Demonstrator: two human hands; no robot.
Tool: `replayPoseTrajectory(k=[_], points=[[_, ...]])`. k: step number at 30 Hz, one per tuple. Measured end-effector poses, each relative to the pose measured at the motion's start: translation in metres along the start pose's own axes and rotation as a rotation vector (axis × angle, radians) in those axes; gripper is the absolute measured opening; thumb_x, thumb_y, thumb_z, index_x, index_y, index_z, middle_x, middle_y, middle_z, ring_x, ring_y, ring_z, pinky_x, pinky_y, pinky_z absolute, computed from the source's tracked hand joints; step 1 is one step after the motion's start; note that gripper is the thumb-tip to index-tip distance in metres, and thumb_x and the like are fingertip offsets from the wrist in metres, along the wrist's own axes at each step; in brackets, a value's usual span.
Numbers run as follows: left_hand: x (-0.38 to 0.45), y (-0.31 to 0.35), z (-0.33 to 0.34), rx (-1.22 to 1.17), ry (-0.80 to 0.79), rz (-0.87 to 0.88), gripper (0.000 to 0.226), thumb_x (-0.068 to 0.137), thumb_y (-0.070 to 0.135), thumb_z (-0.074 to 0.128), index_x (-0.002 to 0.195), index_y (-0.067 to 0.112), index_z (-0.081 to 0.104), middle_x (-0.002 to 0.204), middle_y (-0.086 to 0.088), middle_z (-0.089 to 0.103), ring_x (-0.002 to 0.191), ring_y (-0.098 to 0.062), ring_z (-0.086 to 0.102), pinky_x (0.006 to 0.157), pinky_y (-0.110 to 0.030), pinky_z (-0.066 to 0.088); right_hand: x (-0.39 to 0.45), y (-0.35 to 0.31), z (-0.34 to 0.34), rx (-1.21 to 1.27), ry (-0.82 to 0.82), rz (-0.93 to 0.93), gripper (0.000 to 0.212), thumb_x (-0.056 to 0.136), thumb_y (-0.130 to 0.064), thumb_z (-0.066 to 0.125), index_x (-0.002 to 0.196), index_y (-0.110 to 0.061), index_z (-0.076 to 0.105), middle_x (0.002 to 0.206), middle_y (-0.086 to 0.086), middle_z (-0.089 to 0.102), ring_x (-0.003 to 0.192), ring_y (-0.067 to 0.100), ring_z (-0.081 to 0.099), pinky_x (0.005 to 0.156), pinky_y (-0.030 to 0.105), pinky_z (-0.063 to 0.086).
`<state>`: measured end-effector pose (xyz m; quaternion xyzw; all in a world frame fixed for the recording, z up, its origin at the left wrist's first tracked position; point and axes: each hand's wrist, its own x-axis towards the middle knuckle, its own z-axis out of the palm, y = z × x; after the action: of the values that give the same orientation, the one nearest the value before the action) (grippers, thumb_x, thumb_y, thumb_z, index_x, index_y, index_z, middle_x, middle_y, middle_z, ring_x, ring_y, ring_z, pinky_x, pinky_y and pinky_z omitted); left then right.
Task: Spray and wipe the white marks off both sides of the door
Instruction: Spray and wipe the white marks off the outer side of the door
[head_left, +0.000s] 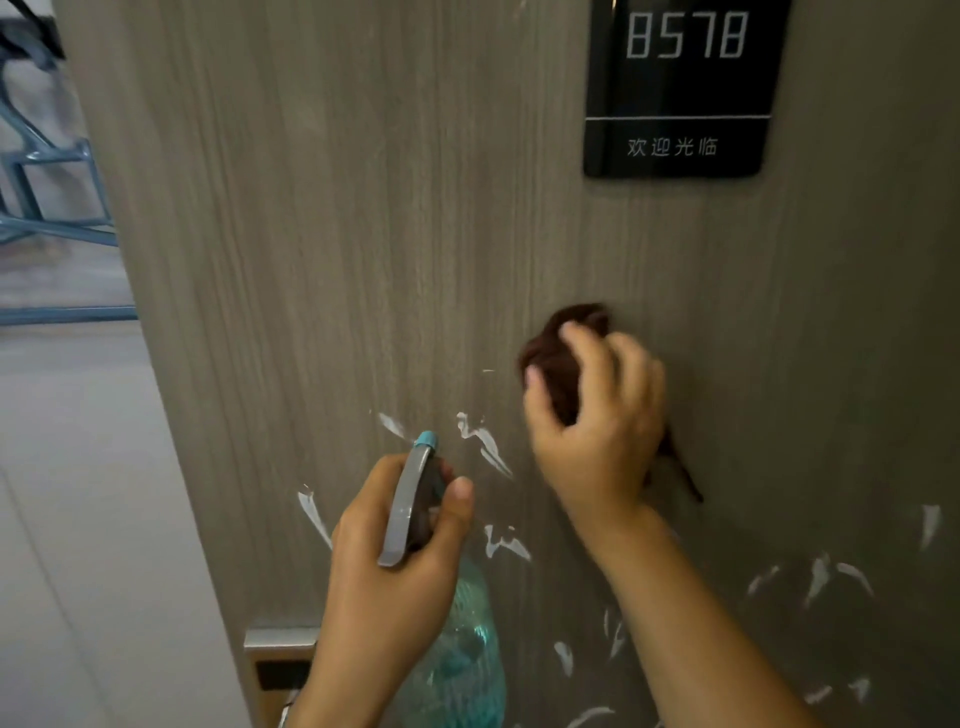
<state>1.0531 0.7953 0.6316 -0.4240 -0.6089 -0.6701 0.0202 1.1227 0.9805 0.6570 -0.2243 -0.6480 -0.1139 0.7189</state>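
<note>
The grey wood-grain laminate door (363, 234) fills most of the view, and its lower half is covered in smeary white marks (488, 441) — streaks below and left of the hands, plus another cluster down at the lower right. The right hand (597, 415) is curled around a bunched-up dark brown cloth (566, 358), pressing it against the door just up and right of the nearest streaks. The left hand (395, 561) is wrapped around the neck of a clear teal-tinted plastic spray bottle (462, 649) with a grey trigger head and blue nozzle tip (427, 440), nozzle aimed at the door close to the marks. Up top right there's a glossy black door number plate (680, 88) reading 8578 with Chinese characters under it. A silver metal latch plate (280, 642) sits on the door edge at the bottom left — beyond it, pale floor tiles (78, 467) and some blue-grey metal frame legs (47, 208).
</note>
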Motion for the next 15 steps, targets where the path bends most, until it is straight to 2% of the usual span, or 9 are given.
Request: replayPoseTrajectory(k=[3, 5, 8, 13, 15], points=[[0.004, 0.005, -0.006, 0.002, 0.013, 0.02, 0.016, 0.09, 0.036, 0.072, 0.09, 0.021, 0.068, 0.068, 0.002, 0.063, 0.054, -0.009, 0.054, 0.049, -0.016, 0.04, -0.044, -0.016, 0.004, 0.038, -0.143, -0.205, 0.036, 0.092, -0.036, 0.075, 0.119, -0.011, 0.075, 0.109, 0.014, 0.067, 0.08, 0.032, 0.058, 0.066, 0.045, 0.049], [0.005, 0.007, -0.01, -0.007, 0.016, 0.021, 0.022, 0.087, 0.042, 0.069, 0.09, 0.02, 0.067, 0.068, 0.003, 0.063, 0.055, -0.01, 0.054, 0.05, -0.017, 0.041, -0.062, -0.021, 0.001, 0.041, -0.211, -0.261, 0.033, 0.094, -0.036, 0.075, 0.116, -0.012, 0.076, 0.105, 0.012, 0.069, 0.074, 0.029, 0.059, 0.061, 0.044, 0.048], [0.004, 0.004, -0.016, 0.001, 0.011, 0.014, 0.017, 0.091, 0.035, 0.072, 0.092, 0.019, 0.068, 0.067, 0.006, 0.061, 0.056, -0.009, 0.053, 0.051, -0.017, 0.041, -0.046, -0.024, -0.009, -0.004, -0.247, -0.302, 0.03, 0.097, -0.037, 0.069, 0.114, -0.013, 0.076, 0.1, 0.011, 0.068, 0.072, 0.031, 0.06, 0.059, 0.044, 0.046], [0.001, 0.0, -0.027, -0.013, 0.006, 0.008, 0.014, 0.093, 0.032, 0.072, 0.092, 0.018, 0.069, 0.067, 0.007, 0.06, 0.059, -0.009, 0.054, 0.053, -0.017, 0.041, 0.031, -0.021, -0.01, -0.077, -0.032, -0.01, 0.031, 0.094, -0.035, 0.071, 0.117, -0.014, 0.073, 0.106, 0.014, 0.063, 0.088, 0.032, 0.062, 0.069, 0.041, 0.051], [0.002, 0.0, -0.031, -0.013, 0.007, 0.006, 0.014, 0.093, 0.032, 0.071, 0.093, 0.019, 0.069, 0.069, 0.008, 0.062, 0.06, -0.009, 0.056, 0.054, -0.016, 0.042, 0.036, -0.025, -0.002, -0.082, 0.018, 0.055, 0.032, 0.096, -0.035, 0.07, 0.119, -0.013, 0.073, 0.108, 0.014, 0.064, 0.091, 0.03, 0.062, 0.074, 0.035, 0.05]])
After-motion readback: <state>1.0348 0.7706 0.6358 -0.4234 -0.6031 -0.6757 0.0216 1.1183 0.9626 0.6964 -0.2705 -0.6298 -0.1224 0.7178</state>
